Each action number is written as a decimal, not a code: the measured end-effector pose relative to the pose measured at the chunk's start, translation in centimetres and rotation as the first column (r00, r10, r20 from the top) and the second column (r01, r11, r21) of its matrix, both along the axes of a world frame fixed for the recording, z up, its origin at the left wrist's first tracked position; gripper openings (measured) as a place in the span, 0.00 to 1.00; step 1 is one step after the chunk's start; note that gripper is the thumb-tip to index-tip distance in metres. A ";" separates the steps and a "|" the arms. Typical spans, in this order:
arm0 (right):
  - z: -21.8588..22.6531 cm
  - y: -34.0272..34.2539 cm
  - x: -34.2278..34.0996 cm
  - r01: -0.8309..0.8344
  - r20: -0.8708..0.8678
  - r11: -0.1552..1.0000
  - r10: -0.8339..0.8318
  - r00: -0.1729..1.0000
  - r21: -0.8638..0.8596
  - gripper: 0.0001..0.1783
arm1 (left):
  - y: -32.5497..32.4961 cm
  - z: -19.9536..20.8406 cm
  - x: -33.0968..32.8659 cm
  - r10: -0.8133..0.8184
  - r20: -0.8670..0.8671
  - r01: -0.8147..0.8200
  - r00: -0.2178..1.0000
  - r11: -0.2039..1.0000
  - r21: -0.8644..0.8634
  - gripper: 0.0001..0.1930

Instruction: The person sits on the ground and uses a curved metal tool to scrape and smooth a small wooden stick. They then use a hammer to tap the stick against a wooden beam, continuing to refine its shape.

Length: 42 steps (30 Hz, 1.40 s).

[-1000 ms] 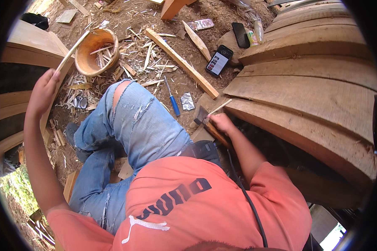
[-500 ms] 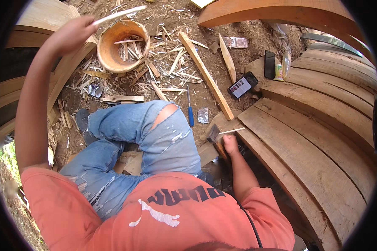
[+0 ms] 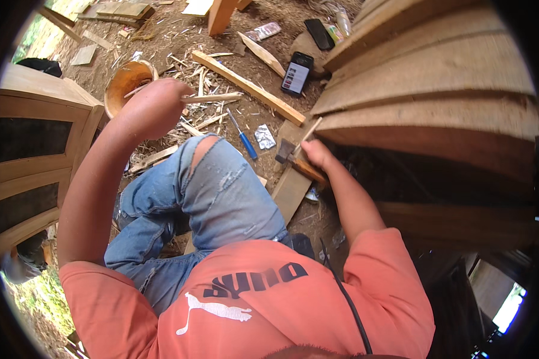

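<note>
My left hand (image 3: 160, 107) is closed over the wood scraps beside the orange bucket (image 3: 117, 90). From its fingers a pale strip of wood (image 3: 215, 97) points right; the fingertips themselves are mostly hidden behind the hand. My right hand (image 3: 317, 152) is closed on a thin wooden stick (image 3: 309, 131) that slants up to the right. Just beside that hand, a tool with a dark metal head (image 3: 285, 152) and wooden handle (image 3: 309, 170), hammer- or hatchet-like, lies over a board (image 3: 289, 192). Whether my right hand also touches the handle, I cannot tell.
A blue-handled screwdriver or chisel (image 3: 243, 139) lies near my knee, beside crumpled foil (image 3: 265, 136). Beyond are a long batten (image 3: 248, 87), a pointed wood piece (image 3: 262, 54) and two phones (image 3: 297, 75) (image 3: 319, 35). Stacked planks (image 3: 425, 72) stand right, a wooden frame (image 3: 36, 110) left.
My left hand has come down and right from its raised place, to beside the bucket. My right hand still holds the thin stick, now steeper. The whole view has shifted.
</note>
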State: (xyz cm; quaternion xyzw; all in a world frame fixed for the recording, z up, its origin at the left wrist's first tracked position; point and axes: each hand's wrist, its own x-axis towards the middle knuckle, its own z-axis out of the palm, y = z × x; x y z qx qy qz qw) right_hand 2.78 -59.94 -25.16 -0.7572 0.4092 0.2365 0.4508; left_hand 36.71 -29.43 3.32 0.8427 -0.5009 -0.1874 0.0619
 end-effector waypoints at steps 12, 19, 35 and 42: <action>9.2 6.1 -6.7 0.016 0.320 0.752 0.262 0.911 -0.659 0.25 | 1.9 2.6 -21.3 0.198 -0.273 -0.233 0.941 0.967 -0.103 0.11; 5.8 7.4 -14.6 -0.108 0.053 0.833 0.162 0.985 -0.542 0.22 | 1.7 -4.8 -27.6 0.168 -0.553 -0.339 0.816 0.914 -0.222 0.14; 13.9 15.0 -21.5 0.314 0.431 0.922 -0.193 0.882 -0.229 0.25 | -5.8 -9.3 -30.4 -0.035 -0.082 0.010 0.996 0.957 -0.288 0.12; 16.3 19.3 -23.9 0.411 0.353 0.882 -0.319 0.880 -0.229 0.25 | -7.0 -12.5 -28.9 -0.039 -0.101 0.012 0.994 0.966 -0.257 0.13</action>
